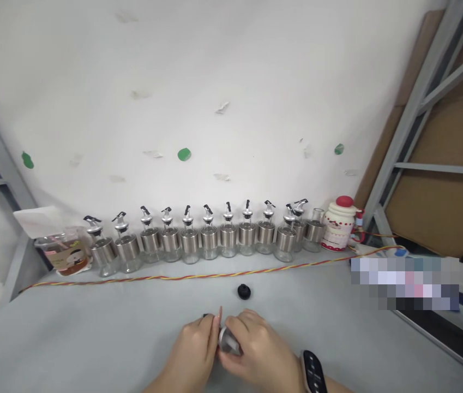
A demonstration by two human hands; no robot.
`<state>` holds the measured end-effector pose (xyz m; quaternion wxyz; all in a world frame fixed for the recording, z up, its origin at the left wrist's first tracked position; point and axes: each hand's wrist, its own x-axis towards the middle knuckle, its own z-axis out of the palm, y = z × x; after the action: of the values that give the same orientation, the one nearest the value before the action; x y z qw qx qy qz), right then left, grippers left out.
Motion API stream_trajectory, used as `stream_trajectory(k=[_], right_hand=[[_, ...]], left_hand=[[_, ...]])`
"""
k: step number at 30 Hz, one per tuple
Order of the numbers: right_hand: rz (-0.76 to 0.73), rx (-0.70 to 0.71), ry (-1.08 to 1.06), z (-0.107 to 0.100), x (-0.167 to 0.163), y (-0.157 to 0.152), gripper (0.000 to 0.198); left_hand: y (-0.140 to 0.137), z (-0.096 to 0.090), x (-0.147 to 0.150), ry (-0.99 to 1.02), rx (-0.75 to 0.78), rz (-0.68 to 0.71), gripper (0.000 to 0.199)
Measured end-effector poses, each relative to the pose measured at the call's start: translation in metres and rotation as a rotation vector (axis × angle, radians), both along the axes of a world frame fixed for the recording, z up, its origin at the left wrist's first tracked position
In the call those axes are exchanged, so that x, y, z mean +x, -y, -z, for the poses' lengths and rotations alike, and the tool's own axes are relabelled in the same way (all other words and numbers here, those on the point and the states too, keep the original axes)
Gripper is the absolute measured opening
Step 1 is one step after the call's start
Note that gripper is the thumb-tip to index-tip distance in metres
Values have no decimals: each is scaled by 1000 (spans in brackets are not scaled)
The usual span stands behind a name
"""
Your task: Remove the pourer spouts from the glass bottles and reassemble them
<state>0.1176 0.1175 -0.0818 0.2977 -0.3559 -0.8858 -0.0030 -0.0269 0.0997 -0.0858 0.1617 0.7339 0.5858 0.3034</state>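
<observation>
My right hand [258, 346] is closed around a silver pourer cap [230, 341], like those on the bottles at the back. Close against it, my left hand [194, 349] has its fingers pressed together at the cap's left side. A small dark piece [207, 315] pokes out beyond the left fingers; most of what they grip is hidden. On the grey table [92, 333], just past my hands, lies a small round black stopper [244, 291].
Several glass bottles with steel sleeves and pourers [190, 240] line the wall. One bottle without a pourer [315, 232] stands beside a white red-topped jar [337, 226]. A drink cup [67, 254] sits far left. A twisted red-yellow wire [198, 275] crosses the table.
</observation>
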Motion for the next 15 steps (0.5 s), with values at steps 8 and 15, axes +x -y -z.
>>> stream_trajectory(k=[8,15], right_hand=[[-11,-45,1,-5,1,-3,7],[-61,-250,-39,-16,6,-2,13]], left_hand=[[0,1,7,262,-170,-2,40],[2,-3,10,413,-319,-13,42]])
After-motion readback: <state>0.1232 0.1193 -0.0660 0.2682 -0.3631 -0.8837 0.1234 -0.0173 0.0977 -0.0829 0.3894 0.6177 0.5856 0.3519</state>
